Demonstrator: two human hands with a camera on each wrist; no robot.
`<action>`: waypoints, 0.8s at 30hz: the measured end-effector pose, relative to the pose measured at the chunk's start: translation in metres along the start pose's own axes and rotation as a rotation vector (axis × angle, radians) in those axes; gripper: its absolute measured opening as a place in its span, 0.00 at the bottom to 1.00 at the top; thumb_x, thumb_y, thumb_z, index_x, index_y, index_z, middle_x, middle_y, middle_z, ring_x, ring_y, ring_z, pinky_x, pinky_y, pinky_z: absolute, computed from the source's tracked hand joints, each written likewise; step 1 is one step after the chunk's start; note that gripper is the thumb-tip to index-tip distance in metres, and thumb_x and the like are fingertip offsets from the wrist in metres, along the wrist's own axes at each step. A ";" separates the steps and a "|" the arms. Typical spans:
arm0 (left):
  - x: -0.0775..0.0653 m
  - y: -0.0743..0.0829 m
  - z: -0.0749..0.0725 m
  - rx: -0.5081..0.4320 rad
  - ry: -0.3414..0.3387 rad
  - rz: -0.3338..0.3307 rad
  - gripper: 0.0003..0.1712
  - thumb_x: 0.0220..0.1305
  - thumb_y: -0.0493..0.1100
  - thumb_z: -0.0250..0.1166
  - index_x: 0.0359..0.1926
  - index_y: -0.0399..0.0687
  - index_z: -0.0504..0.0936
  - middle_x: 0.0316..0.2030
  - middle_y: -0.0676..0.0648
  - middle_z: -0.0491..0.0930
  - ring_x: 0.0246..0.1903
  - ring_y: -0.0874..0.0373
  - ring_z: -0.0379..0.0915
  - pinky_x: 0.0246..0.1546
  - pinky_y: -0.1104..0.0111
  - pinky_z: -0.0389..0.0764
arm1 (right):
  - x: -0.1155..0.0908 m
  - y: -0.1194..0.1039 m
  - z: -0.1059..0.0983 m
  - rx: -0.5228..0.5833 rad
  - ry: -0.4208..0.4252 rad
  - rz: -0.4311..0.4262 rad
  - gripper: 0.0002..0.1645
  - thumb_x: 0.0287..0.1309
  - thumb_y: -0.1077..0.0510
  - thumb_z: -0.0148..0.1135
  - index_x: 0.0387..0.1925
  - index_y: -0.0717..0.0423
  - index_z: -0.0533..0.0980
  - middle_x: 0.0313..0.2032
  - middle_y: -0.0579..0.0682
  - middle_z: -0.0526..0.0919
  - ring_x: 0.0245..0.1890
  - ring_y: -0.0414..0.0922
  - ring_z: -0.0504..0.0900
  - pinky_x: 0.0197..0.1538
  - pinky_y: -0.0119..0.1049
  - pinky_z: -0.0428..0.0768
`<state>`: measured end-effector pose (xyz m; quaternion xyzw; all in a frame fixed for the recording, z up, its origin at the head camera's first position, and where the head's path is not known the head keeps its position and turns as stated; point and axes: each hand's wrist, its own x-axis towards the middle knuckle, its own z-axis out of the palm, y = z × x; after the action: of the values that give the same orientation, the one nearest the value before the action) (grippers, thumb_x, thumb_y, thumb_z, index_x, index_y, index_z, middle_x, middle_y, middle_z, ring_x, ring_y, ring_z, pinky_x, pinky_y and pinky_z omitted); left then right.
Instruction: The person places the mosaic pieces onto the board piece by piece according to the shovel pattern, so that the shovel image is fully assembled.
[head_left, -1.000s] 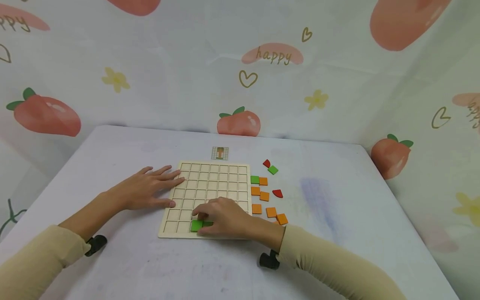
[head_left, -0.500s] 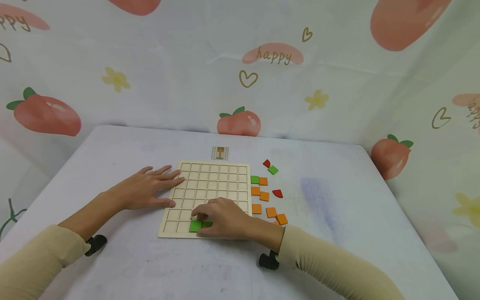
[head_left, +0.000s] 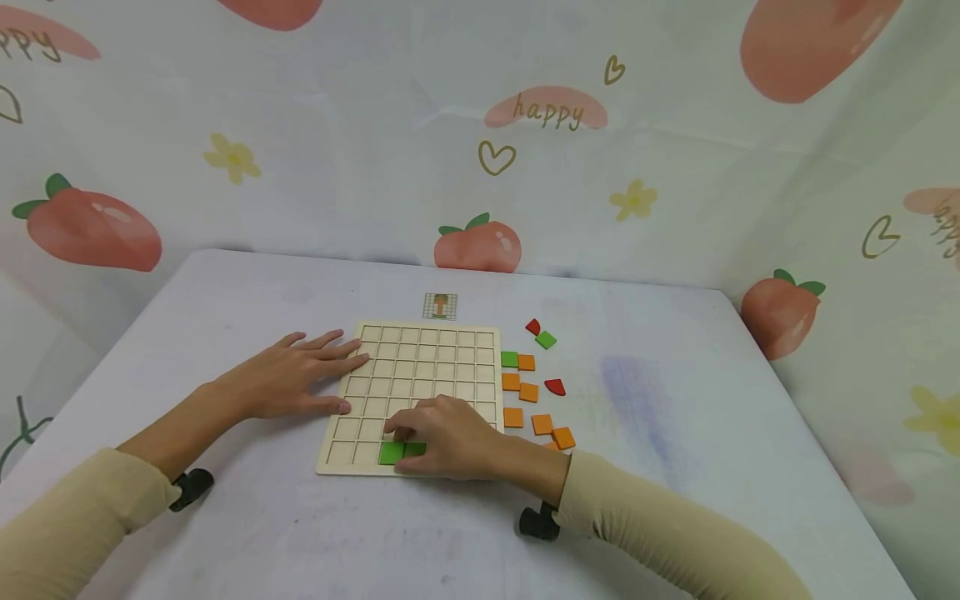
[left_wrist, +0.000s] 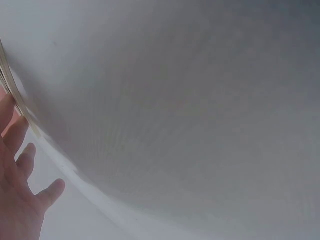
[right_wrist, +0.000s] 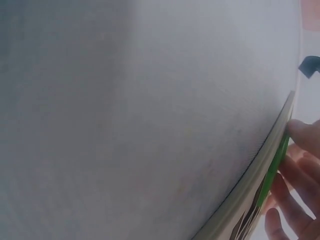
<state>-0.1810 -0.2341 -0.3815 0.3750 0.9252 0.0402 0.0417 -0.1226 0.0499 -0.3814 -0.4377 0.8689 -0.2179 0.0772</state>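
Fingers of my right hand (head_left: 446, 437), the nearer, bend over two green squares (head_left: 392, 453) side by side; pinching or not, I can't tell.

Behind the white table (head_left: 742, 417) hangs a backdrop (head_left: 360, 183) printed with red fruits (head_left: 478, 249) and 3 yellow flowers (head_left: 233, 159).

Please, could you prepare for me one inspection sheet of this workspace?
Surface: white table, bluish smudge at right.
Job's things: grid board; green tiles on its nearest row; loose orange tiles, red wedges and green squares to its right; picture card behind.
Clutter: nothing seen.
Grips: left grip spread at the board's left edge; right grip bent over the green tiles, hold unclear.
Cables: nothing seen.
Surroundings: fruit-printed backdrop.
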 end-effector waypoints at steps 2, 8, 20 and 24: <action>0.000 0.000 0.001 0.000 -0.001 -0.003 0.44 0.64 0.74 0.54 0.73 0.58 0.67 0.73 0.48 0.62 0.73 0.41 0.52 0.63 0.35 0.58 | 0.000 0.000 0.000 -0.002 -0.003 0.002 0.24 0.55 0.49 0.74 0.53 0.49 0.81 0.40 0.36 0.87 0.40 0.28 0.79 0.48 0.23 0.73; 0.001 -0.001 0.002 0.005 -0.002 -0.008 0.45 0.63 0.75 0.54 0.73 0.57 0.67 0.73 0.48 0.62 0.74 0.41 0.52 0.64 0.35 0.58 | 0.002 0.000 0.000 0.020 -0.013 0.008 0.24 0.55 0.49 0.75 0.53 0.49 0.81 0.40 0.36 0.86 0.40 0.28 0.79 0.47 0.22 0.73; 0.000 0.000 -0.001 0.000 -0.003 -0.008 0.43 0.64 0.74 0.54 0.73 0.58 0.67 0.73 0.48 0.63 0.73 0.41 0.52 0.63 0.34 0.58 | 0.005 0.001 0.000 0.049 -0.020 0.021 0.23 0.53 0.50 0.76 0.51 0.48 0.82 0.38 0.35 0.85 0.38 0.27 0.77 0.43 0.21 0.72; 0.000 0.000 -0.001 -0.003 -0.003 -0.006 0.44 0.64 0.74 0.54 0.73 0.58 0.67 0.73 0.47 0.63 0.73 0.41 0.52 0.63 0.34 0.58 | 0.005 0.001 0.000 0.060 -0.035 0.032 0.24 0.53 0.49 0.76 0.51 0.48 0.82 0.38 0.34 0.84 0.39 0.27 0.77 0.44 0.21 0.72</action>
<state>-0.1809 -0.2341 -0.3808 0.3722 0.9262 0.0409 0.0437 -0.1265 0.0463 -0.3816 -0.4251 0.8674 -0.2347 0.1091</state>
